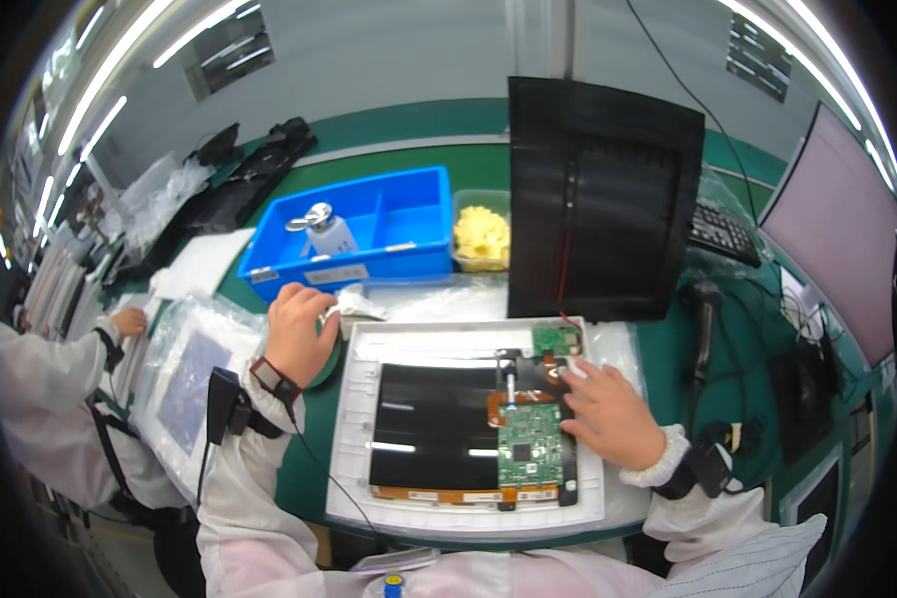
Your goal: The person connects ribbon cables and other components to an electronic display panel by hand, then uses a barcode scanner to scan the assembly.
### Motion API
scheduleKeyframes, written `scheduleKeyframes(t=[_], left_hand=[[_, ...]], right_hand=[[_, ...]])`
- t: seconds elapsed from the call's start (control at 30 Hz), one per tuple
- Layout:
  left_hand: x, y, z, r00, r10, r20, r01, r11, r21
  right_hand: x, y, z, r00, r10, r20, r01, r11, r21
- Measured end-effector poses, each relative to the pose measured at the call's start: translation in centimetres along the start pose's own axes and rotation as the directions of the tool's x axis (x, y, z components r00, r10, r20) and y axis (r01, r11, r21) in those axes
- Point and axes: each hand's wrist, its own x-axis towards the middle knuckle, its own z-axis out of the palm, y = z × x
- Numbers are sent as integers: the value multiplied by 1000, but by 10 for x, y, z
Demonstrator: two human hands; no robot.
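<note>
A display panel with a glossy black sheet [435, 424] lies in a white tray-like frame [349, 488]. On its right part sit a green circuit board [531, 450] and a smaller green board [556, 341], with orange flex strips along the bottom. My right hand [613, 414] rests at the right edge of the panel, fingers stretched over the boards' side; a small white bit shows by its fingertips. My left hand [302, 334] hovers beyond the tray's upper left corner, fingers bent but apart, beside a crumpled whitish piece [357, 302]. Whether it touches that piece I cannot tell.
Behind stand a blue divided bin [399, 214] with a pump bottle [329, 235], a tub of yellow pieces [481, 234] and an upright black panel [608, 199]. At right are a handheld scanner [703, 324], keyboard [723, 234] and monitor [837, 239]. A co-worker's hand [130, 321] shows at left.
</note>
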Motion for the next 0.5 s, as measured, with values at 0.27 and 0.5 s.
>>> scheduleKeyframes(t=[0.27,0.5], left_hand=[[-13,-50,23,1000,-11,19,9,998,68],[-6,-38,40,1000,5,4,-5,986,166]], right_hand=[[11,-1,-15,991,4,-135,3,998,55],[23,-19,-28,984,-43,-173,58,995,83]])
